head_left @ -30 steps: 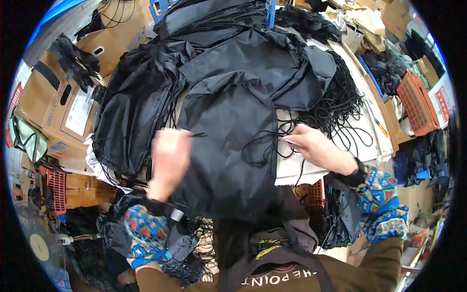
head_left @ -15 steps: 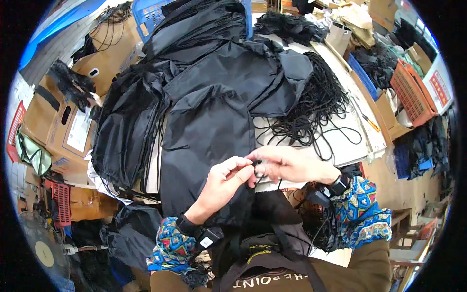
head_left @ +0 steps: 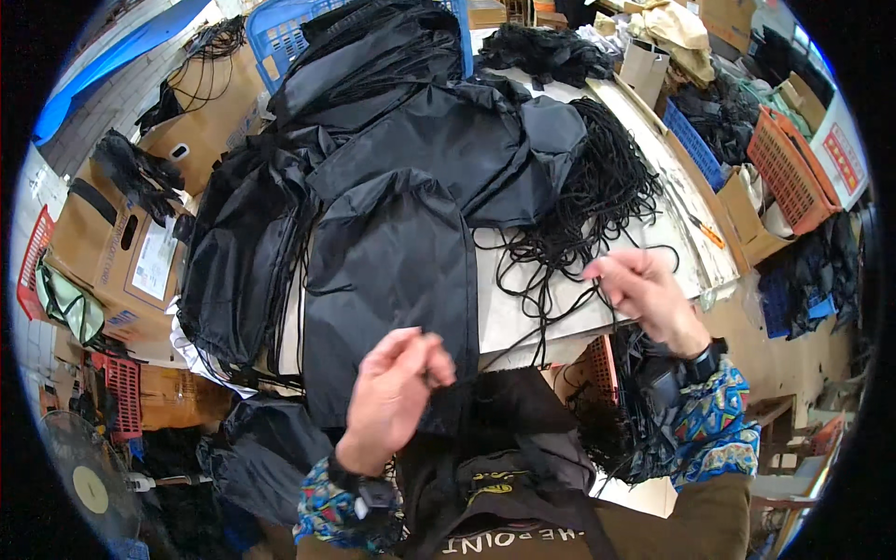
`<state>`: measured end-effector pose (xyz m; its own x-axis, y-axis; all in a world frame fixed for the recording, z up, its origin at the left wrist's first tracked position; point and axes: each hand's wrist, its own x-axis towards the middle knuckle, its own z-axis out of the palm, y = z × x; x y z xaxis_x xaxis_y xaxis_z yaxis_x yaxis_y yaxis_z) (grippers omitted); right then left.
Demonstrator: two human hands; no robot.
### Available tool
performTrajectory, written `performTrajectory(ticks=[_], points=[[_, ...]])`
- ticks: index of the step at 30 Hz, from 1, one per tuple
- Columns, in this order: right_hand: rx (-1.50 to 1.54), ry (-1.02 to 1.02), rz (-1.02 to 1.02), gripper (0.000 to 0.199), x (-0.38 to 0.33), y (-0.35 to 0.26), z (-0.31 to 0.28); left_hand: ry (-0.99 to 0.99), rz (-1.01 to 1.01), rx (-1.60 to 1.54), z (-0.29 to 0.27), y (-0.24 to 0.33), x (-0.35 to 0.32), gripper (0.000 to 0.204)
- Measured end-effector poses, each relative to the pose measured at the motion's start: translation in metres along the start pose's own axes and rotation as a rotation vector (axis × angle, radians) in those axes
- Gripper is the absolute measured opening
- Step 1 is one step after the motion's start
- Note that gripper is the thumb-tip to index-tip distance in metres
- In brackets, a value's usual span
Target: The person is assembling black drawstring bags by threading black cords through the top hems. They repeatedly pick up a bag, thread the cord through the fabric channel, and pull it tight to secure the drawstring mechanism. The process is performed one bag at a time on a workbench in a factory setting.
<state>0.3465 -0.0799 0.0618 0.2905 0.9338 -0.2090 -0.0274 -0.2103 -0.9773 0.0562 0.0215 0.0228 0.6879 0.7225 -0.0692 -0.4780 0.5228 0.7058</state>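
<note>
A flat black fabric drawstring bag (head_left: 387, 271) lies lengthwise on the table, its near end hanging over the front edge. My left hand (head_left: 392, 397) is over its near right part, fingers curled together and smeared by motion. A dark bit shows at those fingertips, too small to name. To the right, my right hand (head_left: 646, 297) hovers by the loose ends of a heap of black cords (head_left: 607, 177), thumb and fingers pinched together. Whether a cord is between them cannot be made out. A short cord end lies across the bag's left side.
More black bags (head_left: 247, 252) lie stacked at left and behind. A blue crate (head_left: 271, 42) stands at the back. An orange-handled cutter (head_left: 711, 233) rests near the table's right edge. Cardboard boxes (head_left: 117, 247) stand at left, an orange basket (head_left: 793, 173) at right.
My hands were together over the bag's right edge, fingers working at a black cord. They have parted: the left moved down and nearer, the right moved right toward the cords.
</note>
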Motion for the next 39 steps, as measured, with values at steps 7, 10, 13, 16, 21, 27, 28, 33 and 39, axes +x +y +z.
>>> performTrajectory(ticks=[7,10,13,16,21,27,28,33,39], points=[[-0.251,-0.322,-0.402,0.020,0.000,0.015,0.062,0.113,0.021,-0.008,0.037,-0.046,0.023,0.015],[-0.279,-0.132,-0.320,0.022,0.005,-0.009,0.033,-0.005,0.072,-0.070,0.025,-0.025,0.015,0.011],[-0.289,-0.029,-0.111,0.021,0.013,-0.027,-0.002,0.083,0.249,-0.124,0.042,0.008,0.000,0.013],[-0.833,0.447,-0.668,0.026,0.041,-0.022,-0.039,0.023,0.286,0.110,0.053,0.031,-0.012,0.012],[-0.483,0.176,-0.157,0.035,0.040,-0.022,-0.036,-0.065,0.366,0.794,0.048,0.044,-0.016,0.005],[-0.204,-0.515,-0.080,0.026,0.006,-0.004,0.078,0.052,0.122,0.610,0.032,-0.025,0.003,0.013],[-0.211,-0.585,-0.073,0.026,0.011,0.005,0.083,0.059,0.141,0.651,0.031,-0.026,0.004,0.013],[-0.201,-0.194,-0.208,0.024,0.009,0.014,0.043,0.032,0.264,0.364,0.019,0.008,-0.029,0.007],[-0.262,0.207,-0.034,0.056,0.020,-0.021,-0.059,-0.836,0.623,-0.607,0.033,0.054,-0.075,0.020]])
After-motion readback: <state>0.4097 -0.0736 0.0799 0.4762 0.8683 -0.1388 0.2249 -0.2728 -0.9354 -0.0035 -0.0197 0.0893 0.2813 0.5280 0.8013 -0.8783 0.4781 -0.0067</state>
